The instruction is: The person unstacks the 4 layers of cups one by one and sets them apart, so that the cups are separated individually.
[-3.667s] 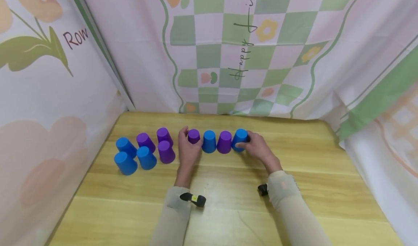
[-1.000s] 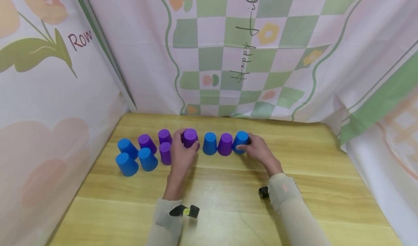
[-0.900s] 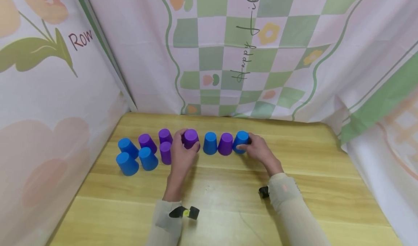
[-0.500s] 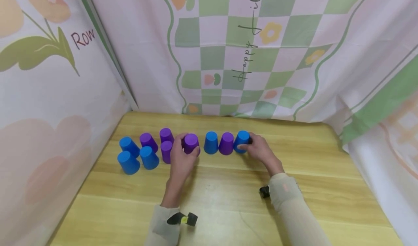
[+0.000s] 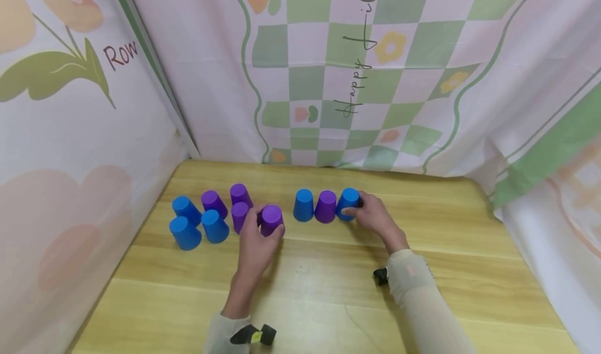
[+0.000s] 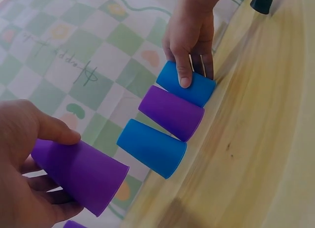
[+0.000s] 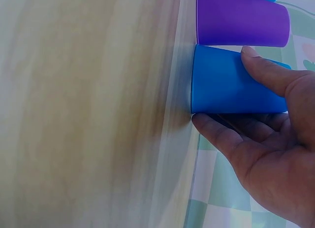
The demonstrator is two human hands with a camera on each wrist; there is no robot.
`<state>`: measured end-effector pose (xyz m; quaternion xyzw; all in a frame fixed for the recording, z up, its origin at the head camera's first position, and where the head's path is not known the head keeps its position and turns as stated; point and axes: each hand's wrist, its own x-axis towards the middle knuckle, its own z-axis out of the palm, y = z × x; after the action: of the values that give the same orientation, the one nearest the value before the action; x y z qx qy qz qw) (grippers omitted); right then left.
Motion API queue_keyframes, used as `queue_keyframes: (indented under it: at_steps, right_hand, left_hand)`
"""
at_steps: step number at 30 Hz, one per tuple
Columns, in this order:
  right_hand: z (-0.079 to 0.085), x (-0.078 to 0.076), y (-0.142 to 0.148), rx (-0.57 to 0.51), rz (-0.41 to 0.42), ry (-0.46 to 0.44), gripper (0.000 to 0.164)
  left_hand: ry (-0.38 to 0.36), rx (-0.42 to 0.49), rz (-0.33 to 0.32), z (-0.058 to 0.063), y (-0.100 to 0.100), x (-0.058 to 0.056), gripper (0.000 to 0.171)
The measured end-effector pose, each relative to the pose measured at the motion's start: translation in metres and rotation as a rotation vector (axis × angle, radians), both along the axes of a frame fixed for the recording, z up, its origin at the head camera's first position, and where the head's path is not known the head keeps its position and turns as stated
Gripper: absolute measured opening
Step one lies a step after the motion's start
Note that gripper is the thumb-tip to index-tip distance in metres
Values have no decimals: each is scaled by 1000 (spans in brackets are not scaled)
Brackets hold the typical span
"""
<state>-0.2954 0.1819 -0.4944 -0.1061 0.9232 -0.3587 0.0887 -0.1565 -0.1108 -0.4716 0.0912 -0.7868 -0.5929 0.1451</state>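
My left hand grips an upside-down purple cup, thumb on one side and fingers round the other. In the left wrist view this purple cup is tilted and its rim is above the table. My right hand holds a blue cup at the right end of a short row, its rim down on the table. Beside it in the row stand a purple cup and another blue cup, both upside down. The right wrist view shows my thumb and fingers on opposite sides of the blue cup.
Left of my left hand stand more upside-down cups in two rows: blue cups at the outer end and purple cups nearer the hand. The wooden table ends at a printed curtain at the back.
My left hand has lifted the purple cup out of the row's left end and carried it left, then toward me. My right hand stays on its blue cup.
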Motion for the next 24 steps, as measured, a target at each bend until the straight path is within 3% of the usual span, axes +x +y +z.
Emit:
queue_keyframes:
  at_steps: [7,16,24]
  right_hand:
    - [2,0,0,1,0,4,48]
    - [1,-1,0,2,1,-13,50]
    - [1,-2,-1,5,7,-12,50]
  left_hand:
    - [-83,-22,15,3,-9,11,60]
    - [-112,-9,25,2,-22,19,58]
    - [-77,-26,34,-4,-39,28,58]
